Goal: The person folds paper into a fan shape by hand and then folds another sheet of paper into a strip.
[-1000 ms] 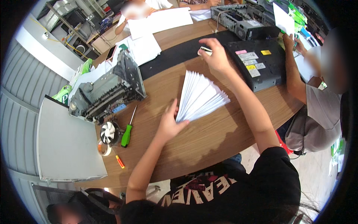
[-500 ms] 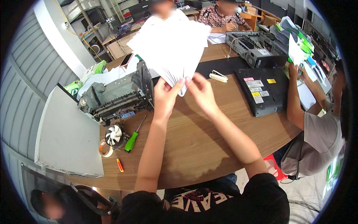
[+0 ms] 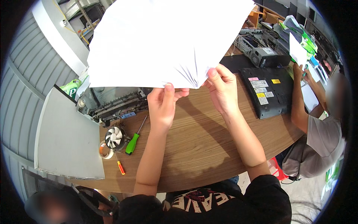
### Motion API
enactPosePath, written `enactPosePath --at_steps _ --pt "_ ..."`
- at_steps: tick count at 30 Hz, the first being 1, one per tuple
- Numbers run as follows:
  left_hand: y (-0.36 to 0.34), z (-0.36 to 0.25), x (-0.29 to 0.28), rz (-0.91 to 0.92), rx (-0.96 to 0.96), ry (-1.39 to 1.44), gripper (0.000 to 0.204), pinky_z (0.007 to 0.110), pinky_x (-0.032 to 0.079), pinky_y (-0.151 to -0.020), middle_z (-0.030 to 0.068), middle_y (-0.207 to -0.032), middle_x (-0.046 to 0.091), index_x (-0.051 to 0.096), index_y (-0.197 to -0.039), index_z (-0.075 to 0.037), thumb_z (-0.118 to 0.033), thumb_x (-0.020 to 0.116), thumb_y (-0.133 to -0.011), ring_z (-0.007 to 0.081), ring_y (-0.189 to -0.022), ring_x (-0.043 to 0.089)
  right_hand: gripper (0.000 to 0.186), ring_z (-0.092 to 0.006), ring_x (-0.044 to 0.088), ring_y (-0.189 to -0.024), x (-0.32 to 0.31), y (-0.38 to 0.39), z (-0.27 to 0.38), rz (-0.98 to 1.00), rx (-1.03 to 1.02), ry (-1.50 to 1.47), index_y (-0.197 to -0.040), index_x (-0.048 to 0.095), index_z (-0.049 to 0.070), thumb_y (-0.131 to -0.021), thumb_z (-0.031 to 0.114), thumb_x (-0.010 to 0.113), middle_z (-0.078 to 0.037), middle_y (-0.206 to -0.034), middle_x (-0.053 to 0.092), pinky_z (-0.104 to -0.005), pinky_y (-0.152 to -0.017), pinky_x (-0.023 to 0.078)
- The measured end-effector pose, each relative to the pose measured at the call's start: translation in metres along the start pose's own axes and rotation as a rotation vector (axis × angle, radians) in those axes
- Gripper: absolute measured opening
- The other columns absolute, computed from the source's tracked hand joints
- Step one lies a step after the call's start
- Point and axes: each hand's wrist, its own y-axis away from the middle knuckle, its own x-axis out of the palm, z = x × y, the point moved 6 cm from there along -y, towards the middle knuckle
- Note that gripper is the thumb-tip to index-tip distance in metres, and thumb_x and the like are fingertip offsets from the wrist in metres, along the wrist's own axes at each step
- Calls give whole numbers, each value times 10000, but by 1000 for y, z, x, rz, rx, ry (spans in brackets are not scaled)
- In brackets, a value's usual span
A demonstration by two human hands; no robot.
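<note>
Several white sheets of paper (image 3: 149, 44) are held up over the table, spread wide like a fan and gathered in folds at the lower right. My left hand (image 3: 163, 104) pinches their lower edge, thumb in front and fingers behind. At the gathered corner my right hand (image 3: 223, 87) grips the sheets between thumb and fingers. The paper covers the far part of the table and much of the grey machine part (image 3: 119, 102) behind my left hand.
On the left lie a green screwdriver (image 3: 132, 143), a cooling fan (image 3: 114, 137), a tape roll (image 3: 105, 150) and a small orange-handled screwdriver (image 3: 121, 168), beside a white panel (image 3: 69, 138). A black flat device (image 3: 265, 91) and an opened computer case (image 3: 261, 50) stand right. A person (image 3: 317, 130) works there with scissors.
The paper has come closer and opened out wider, now hiding the two people across the table. My left hand has slid away from my right along the lower edge.
</note>
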Motion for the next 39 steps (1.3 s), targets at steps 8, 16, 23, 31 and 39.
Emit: enactPosePath --at_steps 8,16,23,31,39 --pt "8 8 8 -247 32 261 355 379 580 -910 139 -1118 638 562 -1138 61 -267 457 -1052 227 -1004 648 233 -151 673 -883 6 7 5 -127 32 -112 -1115 681 0 -936 148 677 -92 -999 701 -299 -778 601" --pt "8 -1 8 -218 70 279 354 361 584 -899 142 -1040 658 561 -1114 67 -264 448 -1055 220 -967 660 269 -166 670 -933 9 10 1 -64 155 -260 -1134 661 21 -959 225 650 -86 -1050 687 -326 -843 589" --pt "0 -9 -8 -204 110 184 289 304 554 -725 96 -959 639 557 -1147 28 -232 487 -1043 153 -834 617 264 -162 641 -1007 17 9 8 -20 257 -138 -1164 627 37 -972 218 631 -68 -1105 668 -340 -887 548" --pt "-12 -4 -22 -85 -175 -270 280 314 547 -755 99 -973 660 580 -1154 46 -193 525 -1018 159 -849 639 305 -128 617 -984 -17 -12 53 -198 -126 44 -1240 548 20 -972 149 621 -63 -1124 644 -312 -854 497" --pt "9 -31 -12 541 -467 -474 254 284 548 -737 119 -996 703 660 -1155 22 -135 548 -991 186 -859 685 247 -60 625 -792 -39 -21 91 -27 -97 448 -1107 638 -15 -911 120 701 -33 -916 703 -217 -722 489"
